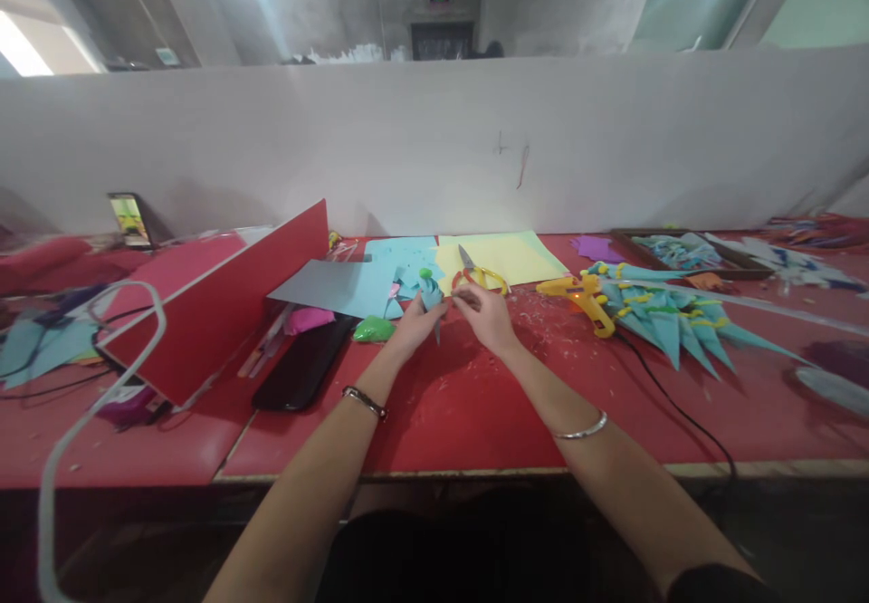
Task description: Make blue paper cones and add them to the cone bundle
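Broadly, a white partition (407, 141) closes off the far side of a red table (462, 413). On the left a red board (231, 304) stands on edge, slanting away from the person. To the right lies a spread of pointed blue cones (669, 327) with yellow bits on them. A yellow sheet (526, 252) lies against the partition, and a grey sheet (329, 286) lies left of the hands, near a black slab (305, 363). The glue gun (577, 295) rests beside the cones, an orange glow on its body; the scissors (475, 271) lie on the yellow sheet, just beyond the right hand (487, 315). A green pack (373, 330) sits just left of the left hand (415, 327).

Smallest is the blue piece (429, 291), over the table's middle, its tip pointing down. The left hand is closed around it; the right hand's fingertips are drawn together just beside it, and whether they pinch anything is too small to tell. The step in hand looks like close fingertip work on this piece. Any next move seems to call for a steady left grip and a light, exact right pinch.
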The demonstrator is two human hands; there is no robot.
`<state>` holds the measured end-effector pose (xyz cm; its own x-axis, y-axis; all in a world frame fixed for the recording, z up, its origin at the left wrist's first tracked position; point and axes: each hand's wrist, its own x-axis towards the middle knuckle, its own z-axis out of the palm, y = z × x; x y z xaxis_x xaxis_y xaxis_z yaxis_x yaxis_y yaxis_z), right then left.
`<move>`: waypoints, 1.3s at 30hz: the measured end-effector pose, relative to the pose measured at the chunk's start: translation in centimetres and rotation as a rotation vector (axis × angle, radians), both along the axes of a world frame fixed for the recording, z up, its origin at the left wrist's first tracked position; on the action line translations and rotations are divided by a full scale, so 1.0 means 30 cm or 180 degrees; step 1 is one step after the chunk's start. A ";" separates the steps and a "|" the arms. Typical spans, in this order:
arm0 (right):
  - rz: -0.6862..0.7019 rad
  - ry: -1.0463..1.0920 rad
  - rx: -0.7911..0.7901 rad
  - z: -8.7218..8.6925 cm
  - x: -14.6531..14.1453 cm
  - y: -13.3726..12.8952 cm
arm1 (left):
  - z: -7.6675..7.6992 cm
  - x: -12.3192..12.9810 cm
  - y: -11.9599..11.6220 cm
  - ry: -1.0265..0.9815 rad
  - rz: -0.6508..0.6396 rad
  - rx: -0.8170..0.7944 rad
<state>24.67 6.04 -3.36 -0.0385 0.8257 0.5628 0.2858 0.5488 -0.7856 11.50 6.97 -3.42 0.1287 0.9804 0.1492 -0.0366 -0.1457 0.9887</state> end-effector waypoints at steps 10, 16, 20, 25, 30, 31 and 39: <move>0.0154 0.0404 0.0008 0.018 -0.005 -0.021 | 0.026 0.000 -0.032 -0.0369 -0.0218 0.0022; 0.0033 0.0397 0.0291 0.037 -0.021 -0.041 | 0.025 0.005 -0.035 -0.0343 -0.0438 0.0030; 0.0082 0.0525 0.0304 0.034 -0.025 -0.041 | 0.018 0.007 -0.029 -0.0399 -0.0353 0.0049; -0.0129 0.0089 0.0497 0.050 -0.019 -0.058 | 0.027 0.011 -0.037 -0.0548 -0.0386 -0.0132; -0.0186 -0.0070 0.0596 0.054 -0.024 -0.065 | 0.029 0.014 -0.041 -0.0753 -0.0304 -0.0342; -0.0147 -0.0052 0.0598 0.054 -0.026 -0.066 | 0.028 0.014 -0.041 -0.0761 -0.0291 -0.0372; -0.0071 -0.0111 0.0662 0.057 -0.032 -0.069 | 0.037 0.015 -0.048 -0.0931 -0.0448 -0.0314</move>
<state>23.71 3.97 -1.64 -0.0440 0.6927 0.7199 0.3248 0.6914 -0.6454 11.94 5.52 -2.30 0.2295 0.9676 0.1051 -0.3337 -0.0233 0.9424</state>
